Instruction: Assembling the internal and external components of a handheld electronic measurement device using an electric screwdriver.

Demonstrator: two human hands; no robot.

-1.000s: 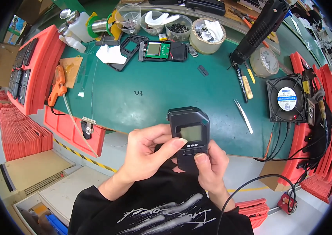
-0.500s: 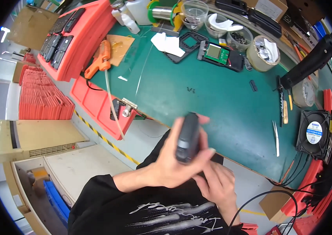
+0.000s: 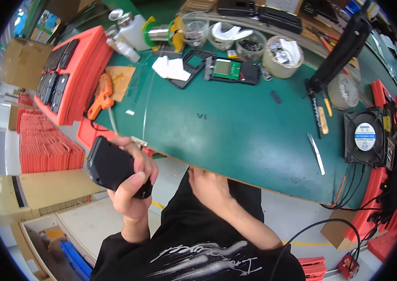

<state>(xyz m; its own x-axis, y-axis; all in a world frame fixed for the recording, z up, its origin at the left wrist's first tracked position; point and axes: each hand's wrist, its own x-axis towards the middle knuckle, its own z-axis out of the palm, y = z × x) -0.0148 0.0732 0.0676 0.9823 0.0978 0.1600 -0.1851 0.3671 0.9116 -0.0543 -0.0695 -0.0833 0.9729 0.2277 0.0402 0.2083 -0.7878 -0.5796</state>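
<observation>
My left hand (image 3: 138,180) is closed around a black handheld device housing (image 3: 110,161), raised off the table's left front corner. Its flat dark face with small screws at the corners is turned toward me, and my thumb presses near its lower end. Low in front of my body, my right hand (image 3: 209,187) rests at the front edge of the green table (image 3: 236,140), its back upward. The fingers of that hand are bent down and mostly hidden, so whether they grip anything does not show. An orange glue gun (image 3: 102,97) lies beyond the device.
At the back are an opened device with a green circuit board (image 3: 226,69), a solder spool (image 3: 158,33) and clear tubs (image 3: 251,45). Tweezers (image 3: 317,154) and a black fan (image 3: 364,136) are on the right. Red trays (image 3: 74,70) holding black devices stand at left.
My left hand has carried the black device leftward and turned its broad face toward me. My right hand has parted from the left and moved up to the table edge. The view has shifted.
</observation>
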